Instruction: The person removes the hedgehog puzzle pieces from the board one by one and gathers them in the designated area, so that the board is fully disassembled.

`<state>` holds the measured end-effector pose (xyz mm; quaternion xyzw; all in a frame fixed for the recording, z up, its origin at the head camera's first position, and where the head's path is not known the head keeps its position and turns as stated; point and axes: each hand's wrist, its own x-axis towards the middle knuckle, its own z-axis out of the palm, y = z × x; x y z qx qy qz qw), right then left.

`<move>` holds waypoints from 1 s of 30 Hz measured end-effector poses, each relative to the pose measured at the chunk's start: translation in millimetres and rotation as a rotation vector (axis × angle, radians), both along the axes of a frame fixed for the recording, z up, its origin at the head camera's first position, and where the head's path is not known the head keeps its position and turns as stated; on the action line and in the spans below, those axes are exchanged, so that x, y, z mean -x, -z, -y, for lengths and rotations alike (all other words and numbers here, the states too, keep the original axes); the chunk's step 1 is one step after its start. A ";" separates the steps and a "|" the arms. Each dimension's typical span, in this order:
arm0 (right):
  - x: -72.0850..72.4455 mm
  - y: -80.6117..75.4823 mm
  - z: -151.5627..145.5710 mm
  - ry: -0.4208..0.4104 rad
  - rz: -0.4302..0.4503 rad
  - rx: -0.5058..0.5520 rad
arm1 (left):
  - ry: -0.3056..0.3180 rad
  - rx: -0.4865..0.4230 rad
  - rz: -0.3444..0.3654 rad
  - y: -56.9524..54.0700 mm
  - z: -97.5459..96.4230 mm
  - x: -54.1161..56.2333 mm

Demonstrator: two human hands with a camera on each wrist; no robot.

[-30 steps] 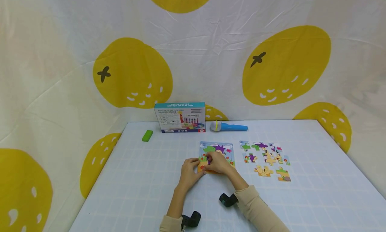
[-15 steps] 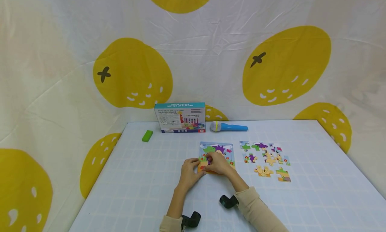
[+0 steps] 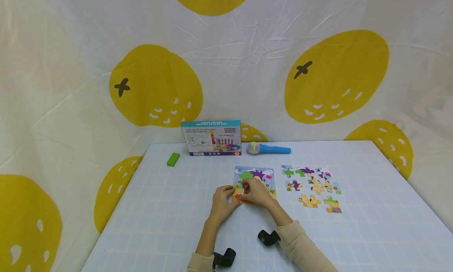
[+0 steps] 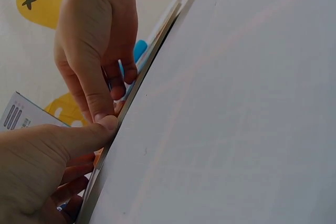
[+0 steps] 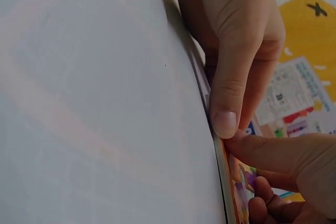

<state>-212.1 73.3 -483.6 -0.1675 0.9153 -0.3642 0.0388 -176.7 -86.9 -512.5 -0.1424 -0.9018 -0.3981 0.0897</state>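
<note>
A square jigsaw puzzle [image 3: 269,181] with a purple-haired cartoon animal lies flat on the table. My left hand [image 3: 221,203] holds its lower left corner, thumb at the front edge and fingers along the left side. Over the lower left part of the picture, my right hand [image 3: 257,191] grips at the puzzle with curled fingers, its thumb close to the left thumb. The two thumbs meet at the board's edge in the left wrist view, where the left hand [image 4: 37,166] is low. In the right wrist view the right hand [image 5: 310,171] hides what its fingertips touch.
Several loose puzzle pieces [image 3: 309,201] lie to the right of the board. Behind it are a blue toy microphone [image 3: 274,149] and an upright printed box [image 3: 214,140]. A green block [image 3: 173,159] lies at the back left. Patterned cloth hangs behind the table.
</note>
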 end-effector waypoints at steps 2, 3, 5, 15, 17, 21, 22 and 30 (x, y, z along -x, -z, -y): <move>-0.4 -0.3 -0.3 -0.004 -0.003 0.005 | -0.002 -0.001 0.004 0.4 -0.1 0.0; -0.7 -0.3 -0.3 -0.005 -0.003 0.007 | -0.003 -0.003 0.006 0.5 -0.1 0.0; -1.3 -0.4 -0.3 -0.005 -0.004 0.010 | -0.003 -0.009 0.005 0.4 -0.4 0.0; -2.3 -2.1 0.3 0.006 -0.006 0.011 | -0.006 -0.007 0.018 -0.6 -0.5 -0.6; -2.6 -2.2 0.4 0.009 -0.003 0.010 | -0.006 -0.006 0.014 -0.4 -0.6 -0.5; -3.1 -2.4 0.5 0.008 -0.005 0.022 | -0.005 0.004 -0.009 -0.3 -0.4 -0.9; -3.2 -2.3 0.5 0.007 -0.007 0.025 | -0.004 0.007 -0.016 0.0 -0.4 -0.9; -4.7 -3.9 -0.8 -0.014 -0.031 0.033 | -0.005 -0.005 0.000 0.5 -0.6 -0.7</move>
